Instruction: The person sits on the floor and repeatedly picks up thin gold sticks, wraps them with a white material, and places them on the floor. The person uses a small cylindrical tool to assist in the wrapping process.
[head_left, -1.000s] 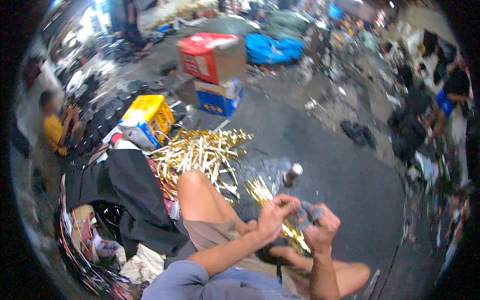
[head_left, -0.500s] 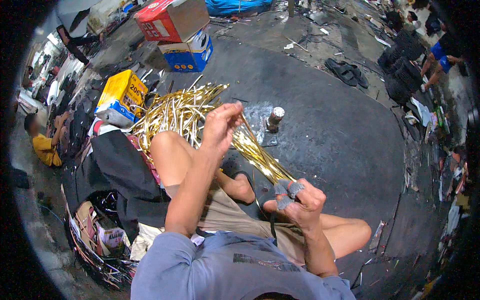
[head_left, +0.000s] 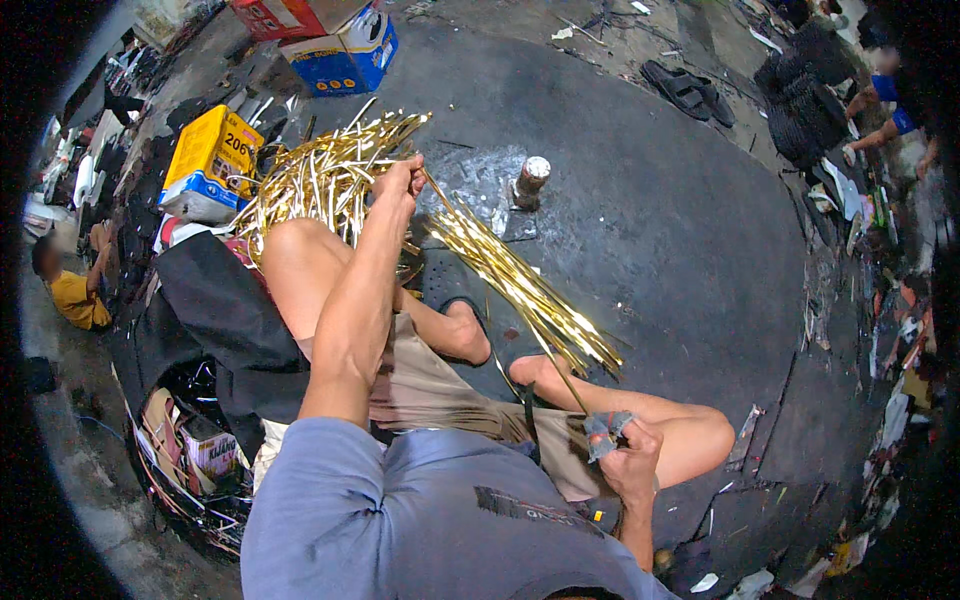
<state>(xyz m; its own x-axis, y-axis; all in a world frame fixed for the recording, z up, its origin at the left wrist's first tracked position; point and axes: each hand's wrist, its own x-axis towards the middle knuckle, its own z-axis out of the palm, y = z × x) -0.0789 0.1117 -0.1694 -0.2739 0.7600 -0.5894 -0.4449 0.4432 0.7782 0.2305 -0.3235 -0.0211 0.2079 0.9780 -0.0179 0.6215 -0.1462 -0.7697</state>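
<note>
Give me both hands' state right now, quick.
Left hand: closed on the far end of the gold rods.
Right hand: closed, taped fingers gripping one thin rod near the knee.

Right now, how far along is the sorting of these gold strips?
Looks done: a bundle of gold strips lies gathered and lined up across the lap. In hand: the left hand reaches into the loose pile of gold strips, while the right hand, its fingers taped, pinches a single thin strip. Left: that tangled pile by the yellow box looks larger than the bundle, so probably under half.
</note>
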